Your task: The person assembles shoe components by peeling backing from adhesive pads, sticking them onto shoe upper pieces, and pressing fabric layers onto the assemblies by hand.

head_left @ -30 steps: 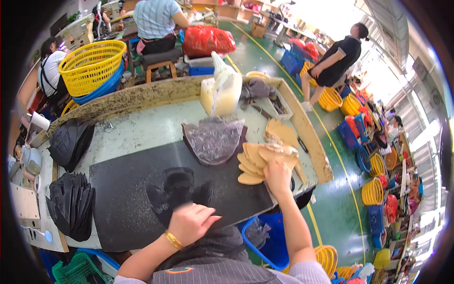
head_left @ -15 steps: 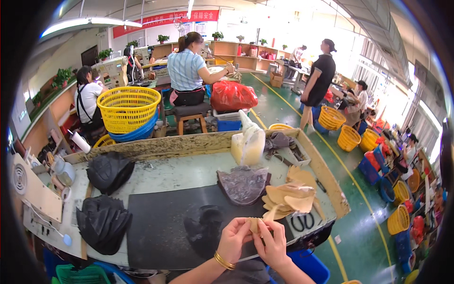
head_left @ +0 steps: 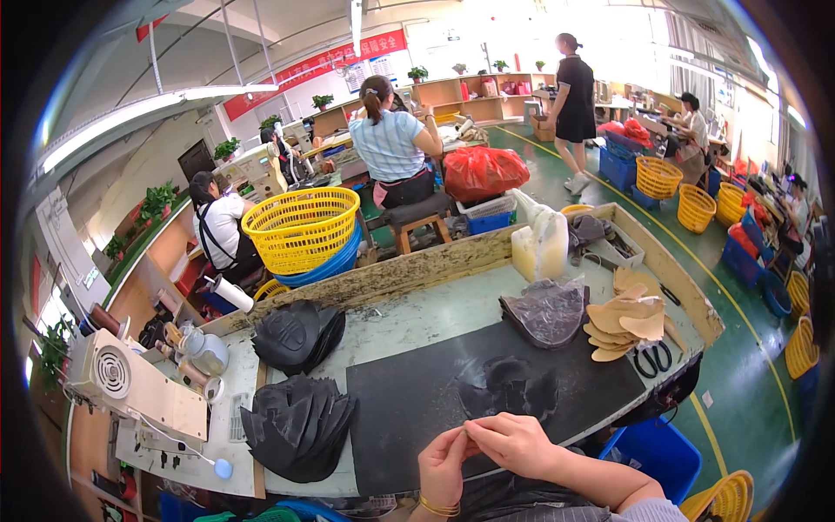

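My left hand [head_left: 444, 470] and my right hand [head_left: 515, 445] meet above the front edge of the black mat [head_left: 400, 396], thumbs and fingers pinched together. Whatever is between the fingertips is hidden by my fingers. Just beyond them a dark, thin curved piece [head_left: 509, 389] lies flat on the mat. To the right are a loose pile of tan cut pieces [head_left: 639, 324] and black-handled scissors [head_left: 651, 358]. A dark stack under clear plastic [head_left: 546, 311] sits at the mat's far edge. Two stacks of black curved pieces [head_left: 297, 337] rest left of the mat.
A raised board [head_left: 417, 280] runs along the table's far side. A plastic jug [head_left: 541, 245] stands against it. On the left is a machine with a round grille [head_left: 113, 372]. A blue bin [head_left: 657, 452] is below the right side. Other people work beyond.
The view has swung left, so the table sits further right. The tan piece seen between my fingertips is now hidden; my right hand has turned across in front of it.
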